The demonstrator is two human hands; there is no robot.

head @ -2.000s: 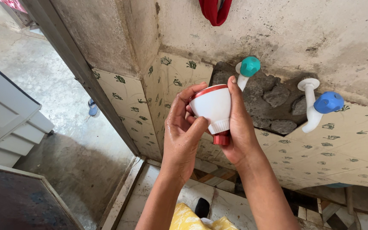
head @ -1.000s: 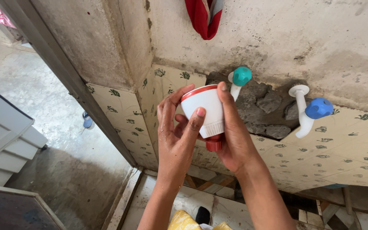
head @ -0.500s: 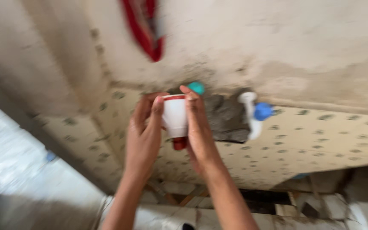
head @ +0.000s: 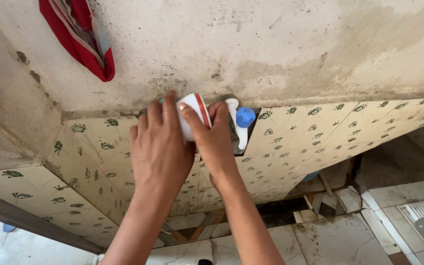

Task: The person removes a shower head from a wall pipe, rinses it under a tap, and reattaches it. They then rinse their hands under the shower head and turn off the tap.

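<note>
Since a second ago both hands are pressing the white plastic cup (head: 192, 115) up against the wall beside the blue tap (head: 244, 120), my left hand (head: 160, 147) and right hand (head: 214, 142) grasping its light, stiff, wet-slippery body around the sides.

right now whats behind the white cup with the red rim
Behind the white cup, only rough grey wall shows. Both the left hand and right hand cover whatever fitting it meets.

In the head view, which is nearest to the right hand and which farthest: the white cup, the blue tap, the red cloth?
1. White cup: held against the right hand, at its fingers.
2. Blue tap: just right of the hand, on the wall.
3. Red cloth: far upper left, hanging.
</note>
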